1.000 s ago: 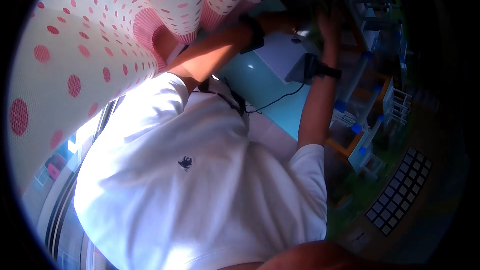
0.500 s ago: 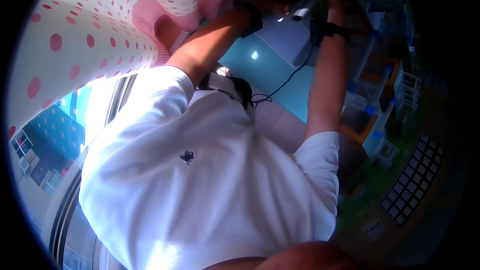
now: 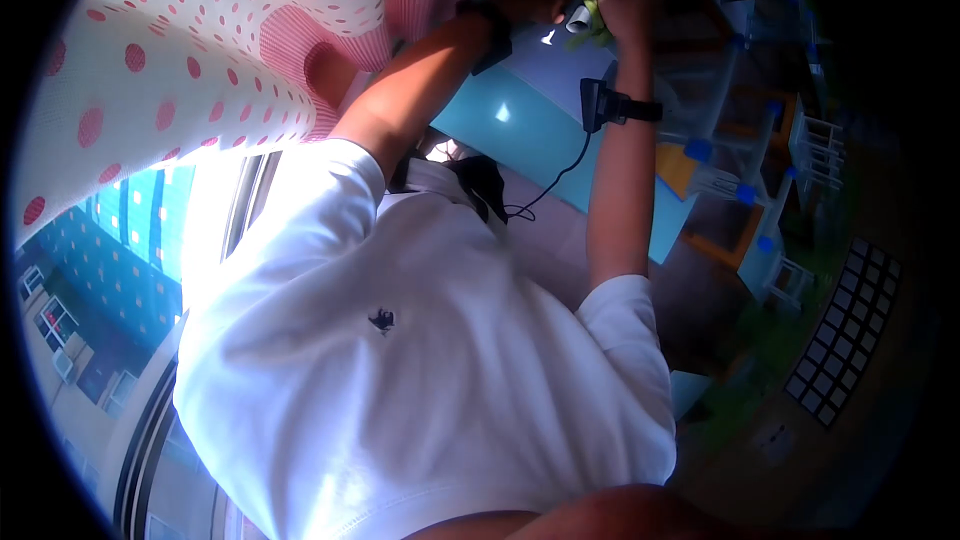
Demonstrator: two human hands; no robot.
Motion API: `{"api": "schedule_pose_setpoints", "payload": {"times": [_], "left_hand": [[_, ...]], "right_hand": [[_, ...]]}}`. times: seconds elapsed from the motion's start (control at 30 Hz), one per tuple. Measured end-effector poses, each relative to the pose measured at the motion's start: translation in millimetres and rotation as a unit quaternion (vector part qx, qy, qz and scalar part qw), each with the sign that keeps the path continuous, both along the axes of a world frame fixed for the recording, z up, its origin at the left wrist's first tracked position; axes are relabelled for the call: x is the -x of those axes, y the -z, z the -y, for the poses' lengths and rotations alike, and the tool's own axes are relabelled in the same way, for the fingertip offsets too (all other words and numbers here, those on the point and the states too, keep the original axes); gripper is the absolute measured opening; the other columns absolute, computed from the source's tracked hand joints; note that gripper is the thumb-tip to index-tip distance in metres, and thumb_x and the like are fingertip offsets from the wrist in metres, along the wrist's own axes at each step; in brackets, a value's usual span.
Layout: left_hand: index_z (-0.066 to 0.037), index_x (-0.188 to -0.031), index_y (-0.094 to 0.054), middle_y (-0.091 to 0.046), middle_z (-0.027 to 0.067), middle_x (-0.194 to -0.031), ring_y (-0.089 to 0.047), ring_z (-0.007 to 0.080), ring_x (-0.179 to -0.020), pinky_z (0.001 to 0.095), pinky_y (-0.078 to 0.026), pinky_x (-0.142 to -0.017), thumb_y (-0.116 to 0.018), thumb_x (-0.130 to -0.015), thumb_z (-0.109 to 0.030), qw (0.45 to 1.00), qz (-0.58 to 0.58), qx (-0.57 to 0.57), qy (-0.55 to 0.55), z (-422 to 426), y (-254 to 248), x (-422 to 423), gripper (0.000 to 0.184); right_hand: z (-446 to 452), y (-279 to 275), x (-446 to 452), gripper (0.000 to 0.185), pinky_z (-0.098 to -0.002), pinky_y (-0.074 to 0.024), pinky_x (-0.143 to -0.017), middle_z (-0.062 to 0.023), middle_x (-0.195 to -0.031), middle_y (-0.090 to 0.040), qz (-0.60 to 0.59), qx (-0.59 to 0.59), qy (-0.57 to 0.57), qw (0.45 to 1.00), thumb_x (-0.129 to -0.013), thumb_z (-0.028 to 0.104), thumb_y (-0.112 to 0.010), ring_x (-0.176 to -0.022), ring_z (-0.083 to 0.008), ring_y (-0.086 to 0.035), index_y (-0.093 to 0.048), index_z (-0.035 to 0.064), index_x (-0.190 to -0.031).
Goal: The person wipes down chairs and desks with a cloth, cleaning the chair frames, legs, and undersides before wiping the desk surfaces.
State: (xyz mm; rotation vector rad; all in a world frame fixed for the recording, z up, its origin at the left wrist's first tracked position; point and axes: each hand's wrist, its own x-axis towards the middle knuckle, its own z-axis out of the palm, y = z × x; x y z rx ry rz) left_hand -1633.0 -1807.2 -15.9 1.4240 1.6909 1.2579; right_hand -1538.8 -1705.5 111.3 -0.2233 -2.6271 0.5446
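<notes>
At the top of the view, my right hand (image 3: 628,8) is closed on a soft-looking green item (image 3: 600,30). A whitish, rounded, cylinder-like end (image 3: 578,20) shows beside the green; I cannot make out what it is. Just left of it is my left hand (image 3: 540,6), its fingers curled and partly lost in shadow. Whether they hold part of the same item is hidden. Black straps with small devices sit on my left wrist (image 3: 490,38) and right forearm (image 3: 610,106). Below the hands lies a pale sheet or board (image 3: 550,65) on a light-blue tabletop (image 3: 505,105).
A polka-dot curtain (image 3: 190,70) hangs on the left by a bright window (image 3: 215,210). A black cable (image 3: 570,175) runs from the right forearm device toward my waist. Desks and chairs (image 3: 725,185) stand to the right, with a dark grid panel (image 3: 845,330) beyond.
My right hand and forearm have shifted left, closer to my left hand. The green item and its whitish end now show more clearly. My left arm has moved only slightly.
</notes>
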Motion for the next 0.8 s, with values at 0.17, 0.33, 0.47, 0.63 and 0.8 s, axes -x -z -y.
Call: {"api": "schedule_pose_setpoints", "payload": {"times": [0.17, 0.33, 0.47, 0.63, 0.8], "left_hand": [[-0.003, -0.145, -0.029, -0.045, 0.0189, -0.139, -0.048, 0.0262, -0.123, 0.0361, -0.038, -0.102, -0.067, -0.082, -0.019, 0.999, 0.041, 0.033, 0.012, -7, 7, 6, 0.076], [-0.003, -0.144, -0.031, -0.053, 0.0171, -0.130, -0.054, 0.0255, -0.115, 0.0366, -0.041, -0.099, -0.071, -0.078, -0.018, 0.983, 0.183, -0.034, 0.016, 0, 14, 7, 0.079], [-0.002, -0.139, -0.035, -0.056, 0.0157, -0.124, -0.056, 0.0245, -0.108, 0.0366, -0.043, -0.094, -0.070, -0.077, -0.017, 0.980, 0.188, -0.061, -0.002, 16, 12, 4, 0.073], [-0.002, -0.130, -0.039, -0.057, 0.0140, -0.118, -0.056, 0.0228, -0.100, 0.0362, -0.044, -0.088, -0.067, -0.079, -0.016, 0.980, 0.108, -0.105, -0.128, 70, -7, 2, 0.060], [-0.001, -0.121, -0.044, -0.057, 0.0122, -0.112, -0.055, 0.0212, -0.093, 0.0358, -0.046, -0.082, -0.064, -0.080, -0.016, 0.960, 0.017, -0.115, -0.254, 108, 12, 25, 0.048]], "right_hand": [[49, -5, -29, 0.030, -0.0346, -0.0496, -0.070, -0.0161, -0.078, -0.068, -0.040, 0.170, 0.052, 0.983, -0.077, 0.024, -0.066, -0.074, -0.0231, -0.066, -0.069, -0.0009, -0.093], [86, 12, -63, 0.029, -0.0318, -0.0505, -0.073, -0.0106, -0.079, -0.069, -0.103, 0.270, 0.086, 0.953, -0.074, 0.025, -0.070, -0.076, -0.0202, -0.067, -0.068, -0.0009, -0.089], [112, 41, -99, 0.020, -0.0287, -0.0489, -0.075, -0.0079, -0.082, -0.068, -0.135, 0.423, 0.046, 0.895, -0.076, 0.012, -0.068, -0.078, -0.0153, -0.064, -0.066, -0.0020, -0.090], [129, 85, -159, 0.022, -0.0288, -0.0497, -0.076, -0.0108, -0.086, -0.068, 0.022, 0.459, 0.093, 0.883, -0.077, 0.013, -0.067, -0.079, -0.0167, -0.065, -0.066, -0.0002, -0.094], [136, 110, -229, 0.031, -0.0344, -0.0516, -0.080, -0.0134, -0.095, -0.069, 0.039, 0.455, 0.218, 0.862, -0.077, 0.020, -0.068, -0.087, -0.0265, -0.067, -0.065, 0.0056, -0.104]]}}
